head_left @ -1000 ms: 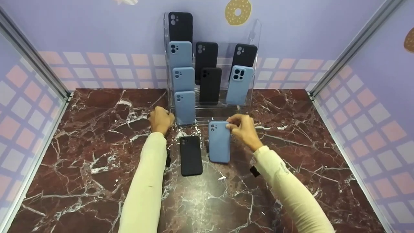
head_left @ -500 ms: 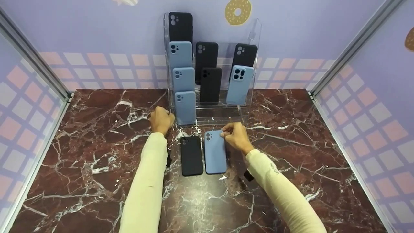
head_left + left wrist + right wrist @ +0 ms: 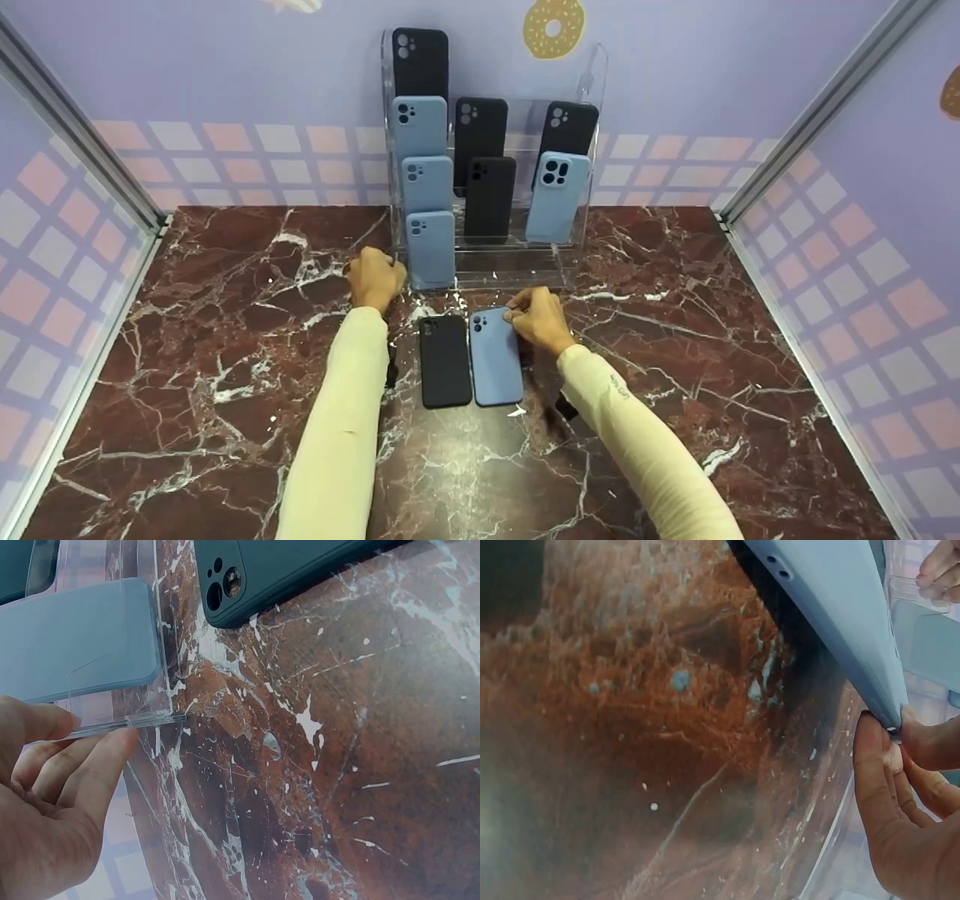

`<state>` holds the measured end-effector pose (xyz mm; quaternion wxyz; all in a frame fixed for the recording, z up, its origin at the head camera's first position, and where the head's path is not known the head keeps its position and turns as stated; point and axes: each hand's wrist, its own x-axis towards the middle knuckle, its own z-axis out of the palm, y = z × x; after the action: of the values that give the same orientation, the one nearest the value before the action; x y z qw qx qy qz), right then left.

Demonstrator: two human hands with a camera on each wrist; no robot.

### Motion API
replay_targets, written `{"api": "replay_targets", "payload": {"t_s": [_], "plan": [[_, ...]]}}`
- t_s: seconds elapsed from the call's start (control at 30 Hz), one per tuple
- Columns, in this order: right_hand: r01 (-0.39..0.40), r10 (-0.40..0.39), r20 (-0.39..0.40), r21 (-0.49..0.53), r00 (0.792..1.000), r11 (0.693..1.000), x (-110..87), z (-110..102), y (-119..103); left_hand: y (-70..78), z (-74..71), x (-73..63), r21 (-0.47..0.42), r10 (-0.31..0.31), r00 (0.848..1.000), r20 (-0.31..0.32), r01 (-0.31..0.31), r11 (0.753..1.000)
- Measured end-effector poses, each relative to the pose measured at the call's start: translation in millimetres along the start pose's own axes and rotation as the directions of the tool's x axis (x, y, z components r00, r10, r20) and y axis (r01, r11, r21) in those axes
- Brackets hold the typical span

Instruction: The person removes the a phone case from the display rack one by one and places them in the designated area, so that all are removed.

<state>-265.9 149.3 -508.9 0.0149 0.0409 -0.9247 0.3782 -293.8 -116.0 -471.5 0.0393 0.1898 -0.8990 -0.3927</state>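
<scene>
My right hand [image 3: 541,319] pinches the upper right corner of a blue phone case [image 3: 496,360] between thumb and fingers. The case lies at a slight slant just right of a black phone case [image 3: 446,364], camera cutouts toward the stand. In the right wrist view, that pinched corner [image 3: 889,709] is raised, and dark shadow shows along the case's side. My left hand [image 3: 375,277] grips the clear acrylic stand [image 3: 510,262] at its lower left side; in the left wrist view, thumb and fingertips pinch the thin side panel [image 3: 154,720].
Several blue and black phone cases lean in tiers on the stand, among them a light blue one [image 3: 556,202] at right and a blue one [image 3: 431,251] low at left. Patterned walls [image 3: 300,90] enclose the dark red marbled tabletop [image 3: 225,337].
My right hand has brought the blue case down and leftward, from more upright in front of the stand to nearly flat beside the black case. My left hand stays on the stand.
</scene>
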Motion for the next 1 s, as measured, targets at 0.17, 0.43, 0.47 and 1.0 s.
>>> {"api": "replay_targets", "payload": {"t_s": [0.17,0.43,0.47,1.0], "plan": [[-0.008,0.008,0.003,-0.02,1.0,1.0,2.4,4.9,0.0,-0.2,-0.8,1.4,0.0,0.016,1.0,-0.008,-0.016,1.0],[-0.035,0.035,0.003,-0.039,0.999,0.999,5.5,8.1,0.1,0.7,-0.3,2.1,0.003,0.025,1.0,-0.011,-0.025,1.0],[-0.037,0.037,0.004,-0.038,0.999,0.999,5.6,8.3,0.2,0.6,-0.2,1.9,0.004,0.027,1.0,-0.013,-0.027,1.0],[-0.013,0.02,0.065,-0.101,0.998,0.995,5.2,6.7,-1.4,-0.4,-0.9,-2.5,-0.014,0.011,1.0,-0.007,-0.011,1.0]]}}
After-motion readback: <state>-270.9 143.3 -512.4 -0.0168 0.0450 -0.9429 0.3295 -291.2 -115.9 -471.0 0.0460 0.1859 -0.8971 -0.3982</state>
